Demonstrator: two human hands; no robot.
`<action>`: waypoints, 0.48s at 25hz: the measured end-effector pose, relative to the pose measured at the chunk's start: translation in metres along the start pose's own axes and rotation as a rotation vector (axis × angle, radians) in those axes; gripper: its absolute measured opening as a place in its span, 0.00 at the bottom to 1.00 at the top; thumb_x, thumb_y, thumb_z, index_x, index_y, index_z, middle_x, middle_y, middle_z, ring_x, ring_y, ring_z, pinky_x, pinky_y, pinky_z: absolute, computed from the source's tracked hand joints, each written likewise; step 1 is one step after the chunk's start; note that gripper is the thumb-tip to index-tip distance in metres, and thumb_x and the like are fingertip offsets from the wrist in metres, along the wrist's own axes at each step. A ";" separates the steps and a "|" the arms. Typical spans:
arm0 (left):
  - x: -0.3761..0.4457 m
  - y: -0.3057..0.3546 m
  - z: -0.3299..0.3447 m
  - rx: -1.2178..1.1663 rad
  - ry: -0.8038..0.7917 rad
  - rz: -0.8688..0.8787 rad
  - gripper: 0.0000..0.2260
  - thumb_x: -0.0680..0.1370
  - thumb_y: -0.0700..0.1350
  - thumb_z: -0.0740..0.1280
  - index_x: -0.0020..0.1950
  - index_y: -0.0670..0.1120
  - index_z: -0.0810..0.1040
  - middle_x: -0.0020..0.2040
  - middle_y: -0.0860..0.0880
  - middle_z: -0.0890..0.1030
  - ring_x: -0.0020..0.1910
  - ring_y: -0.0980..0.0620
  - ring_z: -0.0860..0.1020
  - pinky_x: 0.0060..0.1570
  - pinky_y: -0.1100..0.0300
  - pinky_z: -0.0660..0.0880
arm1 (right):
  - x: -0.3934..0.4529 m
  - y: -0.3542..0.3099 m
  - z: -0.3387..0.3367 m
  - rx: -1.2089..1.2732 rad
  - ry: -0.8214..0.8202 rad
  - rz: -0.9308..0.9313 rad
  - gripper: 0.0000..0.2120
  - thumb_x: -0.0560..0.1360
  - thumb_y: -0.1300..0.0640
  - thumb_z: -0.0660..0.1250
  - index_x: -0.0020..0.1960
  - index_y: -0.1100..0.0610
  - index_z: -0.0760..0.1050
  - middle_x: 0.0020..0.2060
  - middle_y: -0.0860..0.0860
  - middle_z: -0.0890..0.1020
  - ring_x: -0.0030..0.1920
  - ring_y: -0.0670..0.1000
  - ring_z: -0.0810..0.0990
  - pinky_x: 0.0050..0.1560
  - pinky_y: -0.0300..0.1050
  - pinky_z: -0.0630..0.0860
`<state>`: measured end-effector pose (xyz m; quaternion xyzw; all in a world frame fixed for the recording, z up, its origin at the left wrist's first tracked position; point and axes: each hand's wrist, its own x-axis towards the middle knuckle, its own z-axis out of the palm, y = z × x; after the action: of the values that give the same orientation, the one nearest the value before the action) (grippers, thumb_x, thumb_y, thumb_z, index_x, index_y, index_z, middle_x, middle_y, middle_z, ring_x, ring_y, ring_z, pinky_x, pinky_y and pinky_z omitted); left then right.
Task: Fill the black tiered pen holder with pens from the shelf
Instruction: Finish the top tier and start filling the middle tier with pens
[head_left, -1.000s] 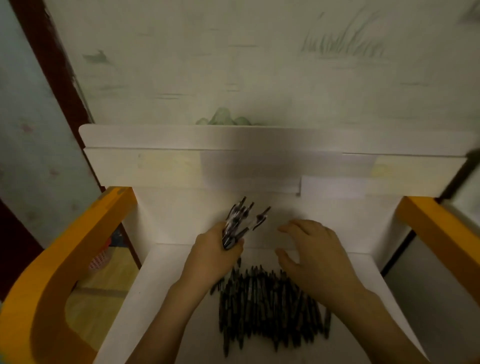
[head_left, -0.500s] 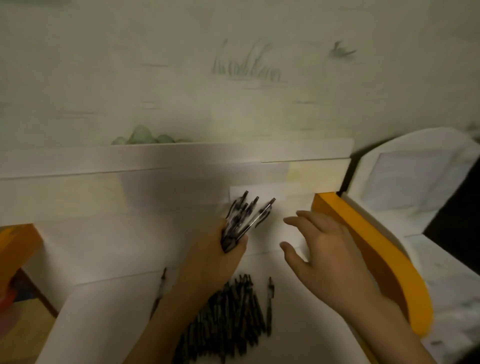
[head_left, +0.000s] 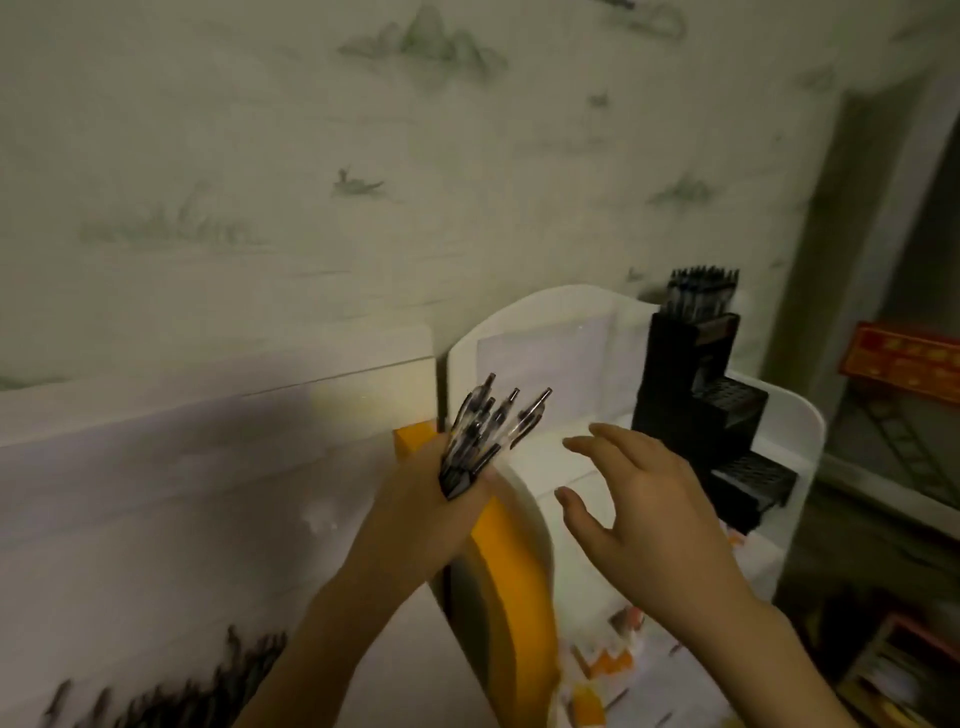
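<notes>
black pen holder (head_left: 696, 415), orange shelf edge (head_left: 511, 587)

Background: a pale wall (head_left: 363, 130) with faint green landscape motifs fills the field from 9 to 1 o'clock. A curved orange side panel (head_left: 511, 582) stands at 6 o'clock. A red-orange patterned box (head_left: 904, 361) sits at 3 o'clock. Printed sheets with orange marks (head_left: 618, 660), blurred, lie at 5 o'clock.

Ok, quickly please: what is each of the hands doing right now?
Left hand: grips a bundle of pens, tips pointing up.
Right hand: open, fingers spread, holds nothing, apart from the black tiered pen holder.
</notes>
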<state>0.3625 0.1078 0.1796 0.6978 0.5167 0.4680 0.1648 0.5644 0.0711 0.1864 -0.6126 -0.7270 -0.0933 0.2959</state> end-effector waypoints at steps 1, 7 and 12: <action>0.003 0.014 0.020 -0.015 -0.009 -0.003 0.10 0.76 0.52 0.67 0.37 0.53 0.71 0.27 0.57 0.73 0.27 0.64 0.72 0.29 0.74 0.68 | -0.002 0.023 -0.008 -0.005 0.006 0.019 0.22 0.76 0.42 0.65 0.69 0.45 0.71 0.69 0.47 0.73 0.69 0.50 0.70 0.69 0.50 0.66; 0.022 0.086 0.123 -0.030 -0.024 0.042 0.13 0.77 0.51 0.68 0.35 0.51 0.69 0.27 0.55 0.72 0.30 0.59 0.72 0.30 0.73 0.68 | -0.008 0.139 -0.045 -0.045 0.014 0.069 0.23 0.76 0.41 0.63 0.70 0.43 0.69 0.70 0.44 0.71 0.70 0.48 0.68 0.71 0.47 0.64; 0.033 0.125 0.190 -0.039 -0.091 0.063 0.15 0.78 0.49 0.68 0.35 0.53 0.66 0.26 0.57 0.72 0.28 0.63 0.71 0.29 0.74 0.67 | -0.010 0.211 -0.061 -0.005 0.013 0.133 0.24 0.77 0.40 0.62 0.71 0.42 0.67 0.72 0.43 0.67 0.72 0.47 0.65 0.72 0.49 0.66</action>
<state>0.5906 0.1328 0.1885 0.7309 0.4773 0.4507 0.1866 0.7839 0.0810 0.1822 -0.6594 -0.6826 -0.0793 0.3049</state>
